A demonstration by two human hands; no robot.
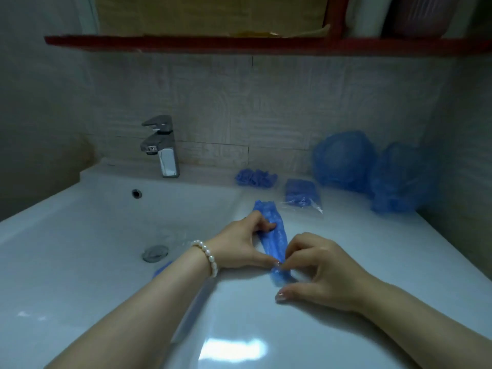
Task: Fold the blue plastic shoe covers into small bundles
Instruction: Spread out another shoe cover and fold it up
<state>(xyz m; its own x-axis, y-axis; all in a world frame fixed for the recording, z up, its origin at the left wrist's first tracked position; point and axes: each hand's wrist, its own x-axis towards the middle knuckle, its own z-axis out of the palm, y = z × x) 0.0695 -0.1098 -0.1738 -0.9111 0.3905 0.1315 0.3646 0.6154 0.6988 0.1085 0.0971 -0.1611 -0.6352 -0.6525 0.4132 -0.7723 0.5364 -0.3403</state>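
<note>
A blue plastic shoe cover lies flattened into a long strip on the white counter beside the basin. My left hand, with a pearl bracelet on its wrist, holds the strip at its middle, fingers curled over its left edge. My right hand pinches the strip's near end, which is turned into a small roll. A small crumpled blue bundle sits by the wall.
A clear packet of blue covers lies behind the strip. Two puffed-up blue covers stand at the back right. The basin with a drain and a chrome tap lies left. A red shelf hangs overhead.
</note>
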